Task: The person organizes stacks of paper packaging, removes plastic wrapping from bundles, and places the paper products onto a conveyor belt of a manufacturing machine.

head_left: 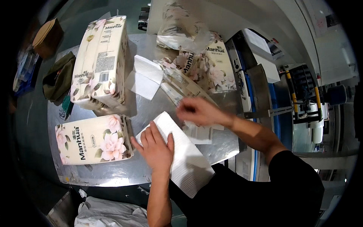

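A long white stack of tissue paper (191,166) lies slantwise over the near edge of the metal table, its lower end against my body. My left hand (155,148) rests on the upper part of the stack, fingers stretched out and thumb apart. To the right of the stack's upper end is my right hand (198,111), its fingers curled but smeared by motion, so I cannot see whether it holds anything. Just beyond it lies torn floral plastic wrapping (189,81). A folded piece of white tissue (146,77) sits left of the wrapping.
A floral tissue pack (90,140) lies at the left, with a taller bundle of packs (100,62) behind it. Another pack (219,64) and a clear plastic bag (181,28) are at the back. An olive cloth (58,77) hangs at the metal table's (113,178) left edge.
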`<state>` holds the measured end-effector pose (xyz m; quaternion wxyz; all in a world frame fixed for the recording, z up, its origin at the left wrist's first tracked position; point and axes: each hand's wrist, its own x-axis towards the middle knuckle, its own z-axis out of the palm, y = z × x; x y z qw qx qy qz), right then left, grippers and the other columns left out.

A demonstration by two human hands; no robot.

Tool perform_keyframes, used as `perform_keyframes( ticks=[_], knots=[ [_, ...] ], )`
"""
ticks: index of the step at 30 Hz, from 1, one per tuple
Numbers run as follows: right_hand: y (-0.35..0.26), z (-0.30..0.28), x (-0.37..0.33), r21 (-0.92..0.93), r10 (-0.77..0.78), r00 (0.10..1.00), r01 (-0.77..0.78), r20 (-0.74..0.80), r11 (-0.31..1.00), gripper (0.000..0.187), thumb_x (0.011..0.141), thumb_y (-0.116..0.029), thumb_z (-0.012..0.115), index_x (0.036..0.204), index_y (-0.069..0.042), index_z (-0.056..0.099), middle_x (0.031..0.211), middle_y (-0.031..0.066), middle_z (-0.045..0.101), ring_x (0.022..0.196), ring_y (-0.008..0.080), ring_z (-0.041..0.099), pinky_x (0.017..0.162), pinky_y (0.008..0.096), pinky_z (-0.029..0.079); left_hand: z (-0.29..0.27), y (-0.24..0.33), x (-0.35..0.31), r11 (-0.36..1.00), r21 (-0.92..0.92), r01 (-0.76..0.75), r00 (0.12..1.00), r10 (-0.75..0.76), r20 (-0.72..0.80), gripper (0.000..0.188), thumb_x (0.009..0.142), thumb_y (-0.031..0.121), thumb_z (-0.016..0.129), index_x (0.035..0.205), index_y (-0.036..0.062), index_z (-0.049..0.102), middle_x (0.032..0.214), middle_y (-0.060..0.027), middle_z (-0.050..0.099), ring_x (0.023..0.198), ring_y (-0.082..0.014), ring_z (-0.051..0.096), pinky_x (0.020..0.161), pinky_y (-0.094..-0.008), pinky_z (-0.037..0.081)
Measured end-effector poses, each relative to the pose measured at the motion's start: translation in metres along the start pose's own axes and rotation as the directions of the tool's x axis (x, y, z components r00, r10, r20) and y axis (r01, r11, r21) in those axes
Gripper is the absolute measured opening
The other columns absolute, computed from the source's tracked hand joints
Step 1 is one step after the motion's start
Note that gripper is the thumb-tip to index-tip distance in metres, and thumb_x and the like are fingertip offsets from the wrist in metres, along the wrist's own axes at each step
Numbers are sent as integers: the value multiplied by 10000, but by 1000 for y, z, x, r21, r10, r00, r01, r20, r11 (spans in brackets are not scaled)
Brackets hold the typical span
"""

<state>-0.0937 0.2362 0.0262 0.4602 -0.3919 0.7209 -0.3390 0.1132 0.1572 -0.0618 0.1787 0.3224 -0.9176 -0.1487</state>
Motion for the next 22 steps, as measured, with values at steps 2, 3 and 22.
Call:
perform_keyframes(
  ticks=[2, 3, 22],
  knots=[
    [17, 0, -59, -20, 279, 837, -306, 470, 952, 245, 979, -283, 644, 1047, -49, 666, 776, 17, 635, 632, 81, 582, 536, 255, 475, -2, -2, 4, 1000, -11, 2, 1000, -2, 4, 676, 875, 430, 651, 1374, -3, 507, 1174, -143, 604, 1134, -303, 546, 1134, -647, 221],
    [41, 13, -93, -57, 379, 733, -424, 565, 904, 208, 965, -249, 646, 1038, -56, 672, 778, 11, 634, 639, 85, 586, 545, 250, 483, -6, -3, 9, 1000, 7, -14, 999, 13, 45, 681, 868, 439, 657, 1365, -5, 513, 1153, -138, 619, 1108, -302, 562, 1138, -649, 212],
    [183, 153, -250, 622, 231, 959, -283, 165, 730, 508, 960, -301, 620, 1429, -143, 504, 1431, 184, 529, 1230, 355, 570, 1073, 438, 429, -3, -66, 85, 813, -382, 439, 688, -31, 725, 814, 771, 502, 804, 1337, -32, 563, 1159, -220, 693, 1026, -338, 684, 900, -395, 512]
  ],
)
